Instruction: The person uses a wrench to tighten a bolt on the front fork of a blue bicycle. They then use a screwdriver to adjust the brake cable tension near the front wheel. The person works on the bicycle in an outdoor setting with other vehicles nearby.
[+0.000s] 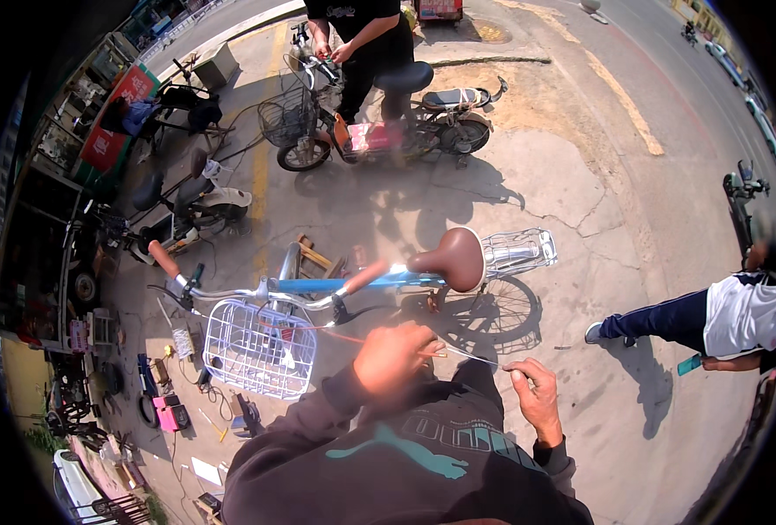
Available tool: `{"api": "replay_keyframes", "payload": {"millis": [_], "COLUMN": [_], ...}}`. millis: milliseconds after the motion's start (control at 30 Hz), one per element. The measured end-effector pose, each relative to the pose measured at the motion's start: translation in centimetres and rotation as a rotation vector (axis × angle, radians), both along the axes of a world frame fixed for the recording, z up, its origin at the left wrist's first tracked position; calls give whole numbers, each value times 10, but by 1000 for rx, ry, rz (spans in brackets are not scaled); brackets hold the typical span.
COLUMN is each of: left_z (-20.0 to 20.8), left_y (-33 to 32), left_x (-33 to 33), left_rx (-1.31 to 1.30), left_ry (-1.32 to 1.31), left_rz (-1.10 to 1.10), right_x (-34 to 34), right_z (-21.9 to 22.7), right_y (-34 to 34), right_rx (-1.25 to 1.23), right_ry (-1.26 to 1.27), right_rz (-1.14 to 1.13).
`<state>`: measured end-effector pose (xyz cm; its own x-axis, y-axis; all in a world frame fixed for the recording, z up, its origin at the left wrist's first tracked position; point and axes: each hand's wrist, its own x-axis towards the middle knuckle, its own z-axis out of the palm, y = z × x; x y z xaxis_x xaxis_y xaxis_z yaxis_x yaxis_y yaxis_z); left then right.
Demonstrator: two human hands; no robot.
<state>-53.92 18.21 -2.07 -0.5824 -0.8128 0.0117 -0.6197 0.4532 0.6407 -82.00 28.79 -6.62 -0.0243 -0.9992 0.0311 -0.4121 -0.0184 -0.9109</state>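
Note:
My left hand [397, 357] is closed around a thin orange-red brake cable housing [342, 337] that runs from the handlebar side. A bare silver inner wire [471, 354] stretches from there to my right hand [537, 401], which pinches its end between thumb and fingers. Just beyond my hands stands a blue bicycle [318, 285] with a brown saddle [451, 261], brown grips and a silver rear rack [519, 251]. Its white wire basket [261, 348] hangs at the left front, and a brake lever [342, 312] sits near my left hand. Where the cable passes through my left fingers is hidden.
Tools and a pink-and-black box [171, 413] lie on the ground at left. Across from me a person [362, 52] handles the bars of an electric scooter [375, 136]. Another person [747, 315] walks at right, holding a phone [690, 364]. Parked scooters [191, 201] stand at left.

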Motion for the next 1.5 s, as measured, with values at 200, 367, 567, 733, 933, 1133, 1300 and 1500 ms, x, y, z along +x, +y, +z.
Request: {"api": "replay_keyframes", "payload": {"millis": [200, 367, 567, 733, 933, 1133, 1300, 1500], "left_z": [-8, -26, 15, 86, 144, 126, 57, 27], "left_y": [-2, -9, -31, -50, 4, 3, -5, 10], "left_x": [-21, -72, -80, -97, -97, -122, -113, -121], "left_rx": [151, 122, -206, -498, -753, -365, -44, 178], "left_ry": [-24, 121, 627, 557, 133, 13, 161, 477], "left_rz": [183, 499, 764, 855, 1025, 984, 979, 950], "right_x": [-13, 13, -52, -95, -102, -79, -59, -41], "right_z": [-2, 9, -31, -75, -94, -59, 22, 61], "right_y": [-87, -156, -206, -224, -260, -275, -255, -253], "right_rx": [-61, -138, 7, 194, -117, 155, -115, -331], "right_ry": [129, -18, -99, -212, 226, -42, -253, -81], "right_rz": [337, 637, 396, 221, 307, 471, 736, 1020]}}
